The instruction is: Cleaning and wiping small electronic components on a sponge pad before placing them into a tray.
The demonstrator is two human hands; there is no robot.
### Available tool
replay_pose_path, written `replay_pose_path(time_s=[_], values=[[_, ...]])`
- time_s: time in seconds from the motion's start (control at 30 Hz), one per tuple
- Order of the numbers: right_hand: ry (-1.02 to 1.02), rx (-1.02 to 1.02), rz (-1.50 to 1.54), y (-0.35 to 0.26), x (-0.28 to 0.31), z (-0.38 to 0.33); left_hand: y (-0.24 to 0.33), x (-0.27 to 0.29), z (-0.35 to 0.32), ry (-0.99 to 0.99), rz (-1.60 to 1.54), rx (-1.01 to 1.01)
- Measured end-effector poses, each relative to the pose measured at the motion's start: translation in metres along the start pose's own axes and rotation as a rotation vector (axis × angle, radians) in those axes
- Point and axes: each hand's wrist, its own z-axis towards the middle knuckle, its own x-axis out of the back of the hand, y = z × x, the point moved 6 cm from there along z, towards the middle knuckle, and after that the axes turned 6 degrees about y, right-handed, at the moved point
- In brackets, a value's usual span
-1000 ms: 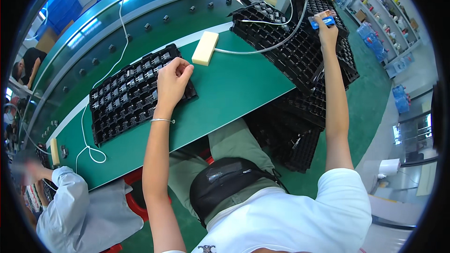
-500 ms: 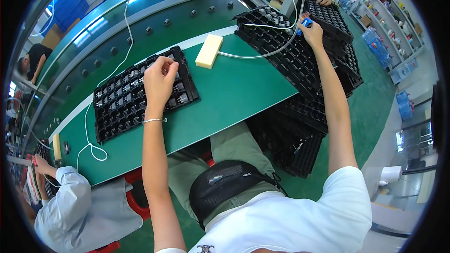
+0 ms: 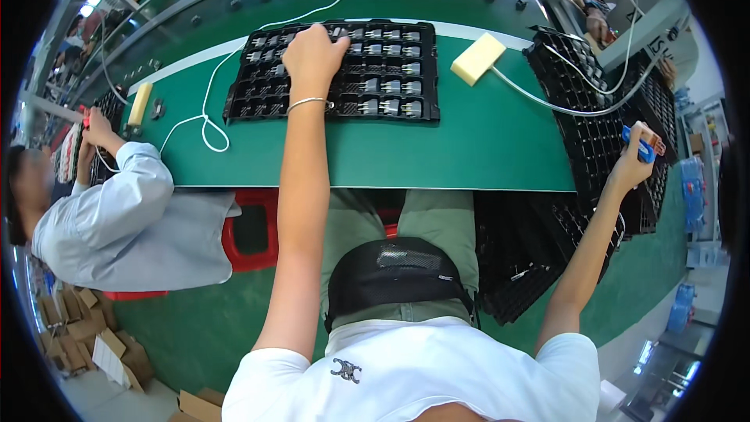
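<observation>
My left hand [image 3: 314, 56] is over the black tray [image 3: 266, 104] on the green table [image 3: 375, 158]; can't tell if its fingers grip anything. Well apart, my right hand [image 3: 630, 167] clasps a blue object [image 3: 646, 151] beside stacked trays [image 3: 576, 137].

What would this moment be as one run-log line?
left hand over partly filled black tray | right hand holding blue-orange object | yellow block on green table, right of tray
</observation>
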Motion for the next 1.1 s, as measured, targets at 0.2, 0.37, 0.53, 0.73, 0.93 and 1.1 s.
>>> replay_pose_path(time_s=[0.2, 0.37, 0.53, 0.73, 0.93, 1.1], values=[[-0.35, 0.282, 0.001, -0.103, -0.063, -0.055, 0.02, -0.004, -0.006, -0.018, 0.031, -0.026], [-0.553, 0.345, -0.239, -0.102, -0.08, -0.068, 0.006, -0.011, -0.006, 0.013, 0.064, -0.079], [-0.723, -0.144, -0.117, -0.091, -0.059, -0.106, 0.016, -0.007, -0.012, 0.03, 0.042, -0.094], [-0.593, 0.125, -0.363, -0.07, -0.045, -0.109, 0.021, -0.006, -0.011, 0.028, 0.016, -0.104], [-0.529, 0.002, -0.273, -0.045, -0.036, -0.09, 0.009, -0.009, -0.009, 0.044, 0.031, -0.108], [-0.606, -0.093, -0.075, -0.072, -0.055, -0.104, 0.028, -0.004, -0.012, 0.051, -0.101, -0.153]])
